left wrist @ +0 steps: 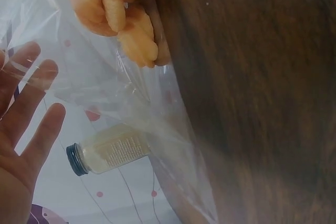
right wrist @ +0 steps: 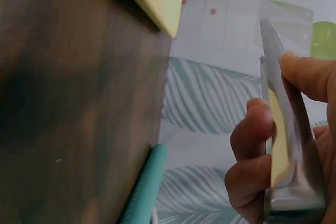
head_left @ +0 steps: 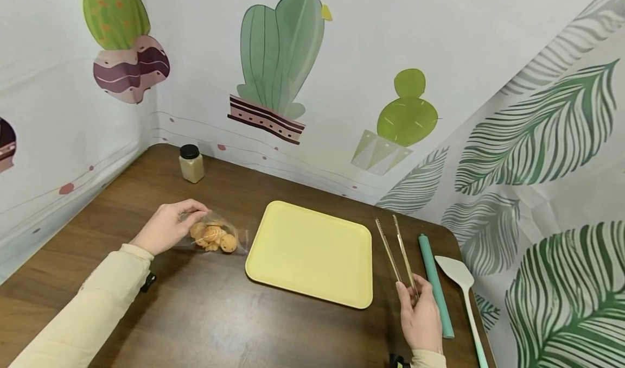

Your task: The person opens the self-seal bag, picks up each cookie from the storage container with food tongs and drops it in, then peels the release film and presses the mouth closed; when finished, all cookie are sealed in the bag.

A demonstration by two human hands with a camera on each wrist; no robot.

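Observation:
In the head view my left hand (head_left: 168,228) pinches the upper corner of a clear plastic bag (head_left: 242,240) left of the yellow tray. Round golden cookies (head_left: 212,235) lie inside the bag. The left wrist view shows several fingers of this hand behind the clear film (left wrist: 107,95). My right hand (head_left: 422,318), to the right of the tray, holds metal tongs (head_left: 403,249) near their joined end. Their two arms stand apart and point toward the back wall. In the right wrist view the thumb and curled fingers press the tongs (right wrist: 294,145) from both sides.
A yellow tray (head_left: 310,254) lies mid-table. A jar (head_left: 192,167) with a black lid stands at the back left. Right of the tongs lie a teal rod (head_left: 436,286) and a spatula (head_left: 461,278) with a pale blade. A printed cloth (head_left: 342,48) hangs behind.

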